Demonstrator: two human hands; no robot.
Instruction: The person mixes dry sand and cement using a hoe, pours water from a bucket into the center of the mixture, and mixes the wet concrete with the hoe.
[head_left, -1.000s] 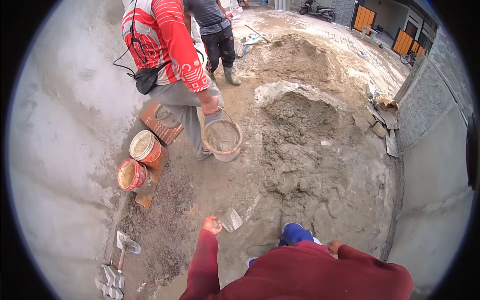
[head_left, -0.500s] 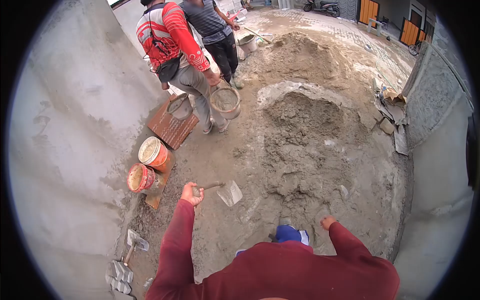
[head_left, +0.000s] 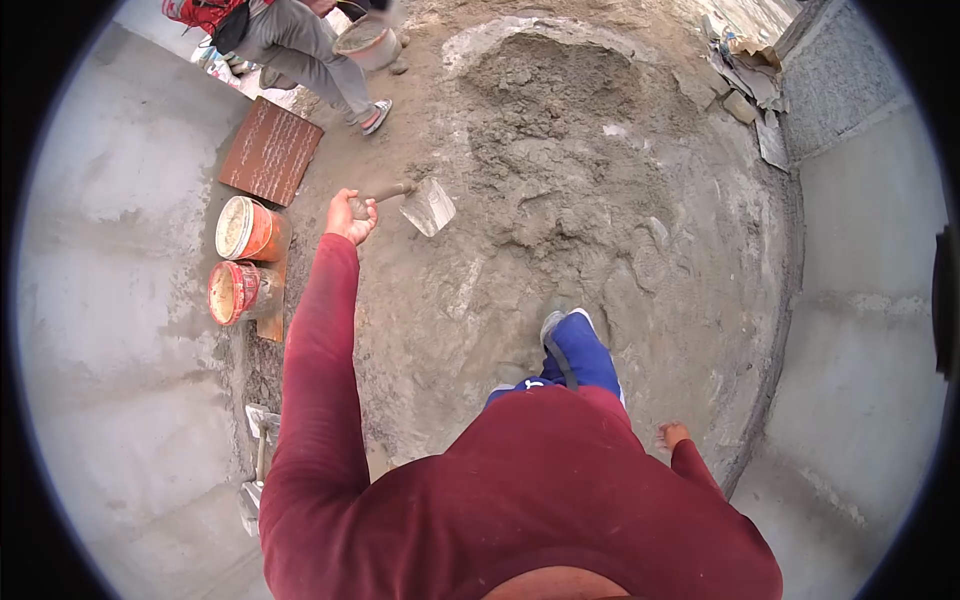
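Observation:
My left hand is closed around the handle of a shovel, reaching out ahead to the left. Its flat, mortar-smeared blade points right, close to the edge of the wet mortar heap; whether it touches the ground I cannot tell. Low at my right side hangs my right hand, with loosely curled fingers and nothing visible in it. Below the heap, one shoe shows under my blue trouser leg.
Two mortar-stained buckets stand along the left wall, near a brown ridged sheet. Another bladed tool lies by that wall. Ahead, a person in grey trousers is beside a mortar-filled bucket. Debris lies at right.
My view has tilted further down, and my shoe now shows in front. The person in grey trousers has shifted toward the upper left edge. The shovel stays in my left hand.

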